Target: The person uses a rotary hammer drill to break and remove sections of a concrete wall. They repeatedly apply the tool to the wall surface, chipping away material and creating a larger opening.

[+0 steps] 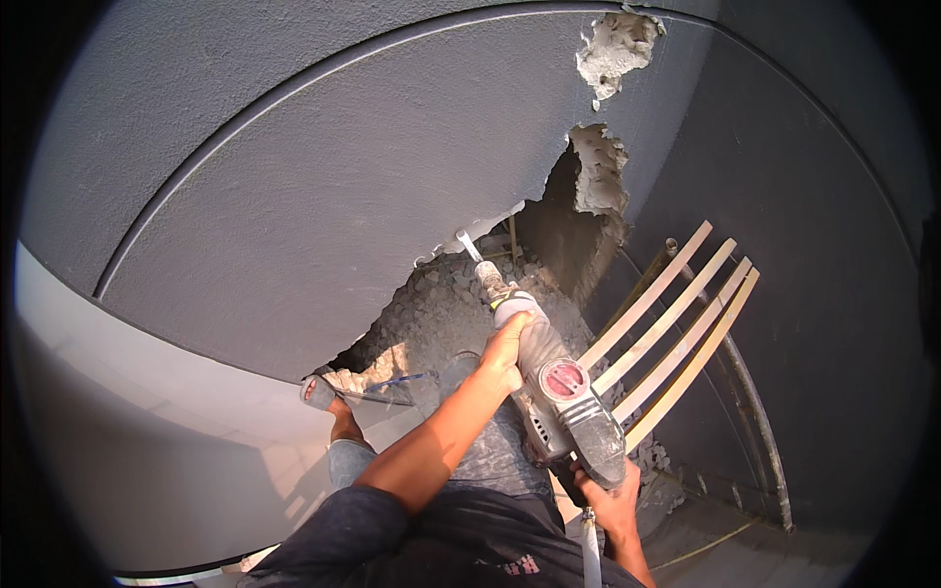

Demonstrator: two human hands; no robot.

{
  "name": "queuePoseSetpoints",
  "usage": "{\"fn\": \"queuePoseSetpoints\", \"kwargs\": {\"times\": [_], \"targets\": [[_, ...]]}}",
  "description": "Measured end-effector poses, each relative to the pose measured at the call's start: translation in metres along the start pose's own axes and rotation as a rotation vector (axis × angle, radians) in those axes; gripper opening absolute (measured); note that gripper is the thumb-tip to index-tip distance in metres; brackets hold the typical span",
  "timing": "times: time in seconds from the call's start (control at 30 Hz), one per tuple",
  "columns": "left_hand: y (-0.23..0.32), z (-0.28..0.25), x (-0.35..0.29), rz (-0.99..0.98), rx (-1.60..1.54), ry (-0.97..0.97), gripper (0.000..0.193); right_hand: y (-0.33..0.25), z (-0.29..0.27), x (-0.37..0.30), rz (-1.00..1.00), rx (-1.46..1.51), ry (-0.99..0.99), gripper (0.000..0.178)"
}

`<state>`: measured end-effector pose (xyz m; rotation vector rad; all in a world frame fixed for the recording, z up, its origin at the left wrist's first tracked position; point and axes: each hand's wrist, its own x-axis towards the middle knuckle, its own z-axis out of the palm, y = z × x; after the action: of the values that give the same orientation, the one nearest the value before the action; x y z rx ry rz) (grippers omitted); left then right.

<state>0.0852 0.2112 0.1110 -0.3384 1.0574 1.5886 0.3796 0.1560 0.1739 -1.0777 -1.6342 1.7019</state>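
Note:
A dusty demolition hammer points up and away from me. Around its front barrel the fingers of my left hand are wrapped. My right hand is closed on the grip at its back end. The hammer's chisel has its tip at the ragged broken edge of the grey wall; whether it touches cannot be told. Behind the tool a jagged opening shows grey rubble.
Several pale wooden strips lean right of the hammer, with a bent pole beside them. Higher up, the wall has a broken patch of bare masonry. My sandaled foot rests at the opening's left. A pale cable hangs below the hammer.

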Motion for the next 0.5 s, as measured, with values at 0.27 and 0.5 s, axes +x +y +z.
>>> {"fn": "queuePoseSetpoints", "kwargs": {"times": [0.27, 0.5], "targets": [[-0.006, -0.010, 0.009, 0.013, 0.006, 0.035, 0.038, 0.028, -0.003, 0.011, 0.002, 0.036, 0.035, 0.018], [0.005, 0.005, -0.003, 0.095, 0.050, 0.017, 0.041, 0.038, 0.005, 0.016, -0.070, -0.022, 0.066, 0.019]]}}
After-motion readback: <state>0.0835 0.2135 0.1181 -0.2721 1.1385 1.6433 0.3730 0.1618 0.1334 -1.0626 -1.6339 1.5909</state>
